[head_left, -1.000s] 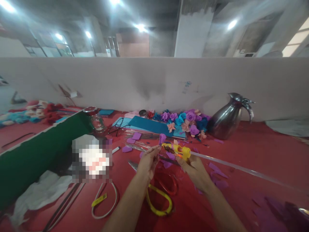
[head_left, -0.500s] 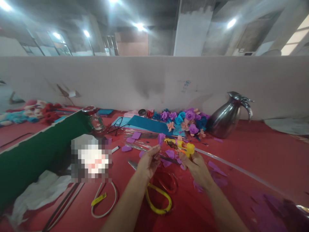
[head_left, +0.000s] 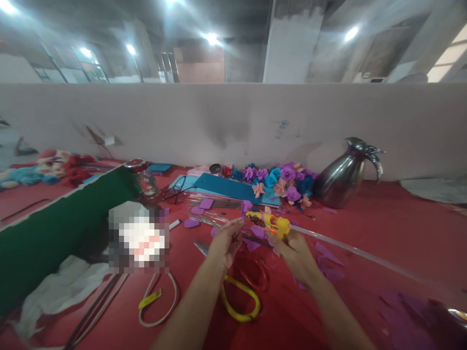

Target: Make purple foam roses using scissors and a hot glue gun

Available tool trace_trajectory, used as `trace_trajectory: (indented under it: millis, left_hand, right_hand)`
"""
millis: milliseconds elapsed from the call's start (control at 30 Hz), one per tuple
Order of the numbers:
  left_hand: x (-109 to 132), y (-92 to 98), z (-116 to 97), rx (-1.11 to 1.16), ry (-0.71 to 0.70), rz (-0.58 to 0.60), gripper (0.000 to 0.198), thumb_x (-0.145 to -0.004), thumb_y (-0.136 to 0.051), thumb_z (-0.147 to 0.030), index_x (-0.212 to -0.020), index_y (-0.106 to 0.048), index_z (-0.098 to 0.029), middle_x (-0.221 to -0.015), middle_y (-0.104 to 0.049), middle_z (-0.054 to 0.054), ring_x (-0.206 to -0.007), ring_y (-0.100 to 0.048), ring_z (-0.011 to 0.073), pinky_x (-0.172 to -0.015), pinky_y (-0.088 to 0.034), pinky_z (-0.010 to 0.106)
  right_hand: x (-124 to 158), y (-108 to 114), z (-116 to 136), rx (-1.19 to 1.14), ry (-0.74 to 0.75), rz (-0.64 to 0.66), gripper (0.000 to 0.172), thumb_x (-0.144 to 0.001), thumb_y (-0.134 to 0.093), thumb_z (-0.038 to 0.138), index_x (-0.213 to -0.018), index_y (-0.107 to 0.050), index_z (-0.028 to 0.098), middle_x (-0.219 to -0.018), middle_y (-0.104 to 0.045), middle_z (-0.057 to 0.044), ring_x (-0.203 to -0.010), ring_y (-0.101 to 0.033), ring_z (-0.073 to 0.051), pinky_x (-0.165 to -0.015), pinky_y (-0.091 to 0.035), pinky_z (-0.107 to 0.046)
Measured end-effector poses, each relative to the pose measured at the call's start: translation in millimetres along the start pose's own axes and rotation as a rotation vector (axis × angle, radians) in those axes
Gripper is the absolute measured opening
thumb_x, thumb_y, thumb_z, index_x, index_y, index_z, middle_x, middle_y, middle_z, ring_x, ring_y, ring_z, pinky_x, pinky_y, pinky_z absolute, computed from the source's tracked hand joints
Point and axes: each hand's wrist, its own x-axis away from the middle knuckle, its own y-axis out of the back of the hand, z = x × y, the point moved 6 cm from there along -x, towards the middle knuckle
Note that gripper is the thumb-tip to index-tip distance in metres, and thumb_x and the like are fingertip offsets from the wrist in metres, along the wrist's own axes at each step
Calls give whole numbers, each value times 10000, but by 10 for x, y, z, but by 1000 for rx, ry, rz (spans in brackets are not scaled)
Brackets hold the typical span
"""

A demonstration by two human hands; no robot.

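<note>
My right hand (head_left: 292, 250) is wrapped round a yellow glue gun (head_left: 279, 224), with a long clear glue stick (head_left: 350, 248) sticking out of its back toward the right. The gun's nozzle points left at a small purple paper flower (head_left: 245, 208). My left hand (head_left: 228, 240) has its fingers pinched just below that flower; its stem is hidden by the fingers. Beneath my hands lie scissors with a yellow and a red handle (head_left: 242, 318), their blades partly covered by my left arm. Purple paper petals (head_left: 191, 223) are scattered around.
Paper roses (head_left: 288, 173) in purple, blue and peach are heaped at the back beside a steel jug (head_left: 341, 175). Glasses (head_left: 177, 189), blue sheets (head_left: 226, 188) and a glass jar (head_left: 146, 183) stand left of them. A green panel (head_left: 65, 228) and white cable (head_left: 175, 296) lie left.
My right hand has moved slightly left with the glue gun, bringing the nozzle nearer the purple flower. My left hand has hardly moved.
</note>
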Motion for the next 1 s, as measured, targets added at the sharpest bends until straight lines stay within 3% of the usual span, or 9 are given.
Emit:
trace_trajectory:
  millis: [500, 667, 800, 1000]
  left_hand:
    - [-21, 42, 11, 29, 6, -32, 235, -535, -785, -141, -731, -656, -142, -547, -571, -63, -397, -425, 7, -413, -339, 122]
    - [-15, 26, -1, 35, 0, -7, 218, -553, -774, -145, -734, -653, -135, -491, -508, -77, -382, -393, 7, -394, -310, 119]
    - [10, 14, -36, 42, -2, -13, 204, -573, -752, -127, -740, -636, -133, -508, -516, -72, -378, -386, 7, -383, -300, 121]
    - [38, -17, -73, 60, -10, 31, 210, -607, -737, -130, -772, -608, -142, -576, -567, -53, -393, -407, 8, -392, -314, 123]
  right_hand:
    - [-5, 7, -49, -27, -58, 41, 386, -829, -493, 510, -607, -531, 197, -479, -431, 37, -470, -399, -124, -472, -294, -248]
    - [-31, 85, -164, -156, -122, 20, 458, -803, -505, 566, -533, -486, 197, -467, -445, 25, -471, -405, -122, -472, -307, -250]
    - [-95, 351, -371, -267, -229, -27, 505, -727, -548, 628, -492, -484, 186, -410, -449, 17, -418, -388, -103, -447, -301, -244]
    - [-24, 954, -1008, -241, -548, -311, 413, -691, -584, 615, -675, -494, 212, -371, -481, 34, -338, -385, -111, -372, -254, -224]
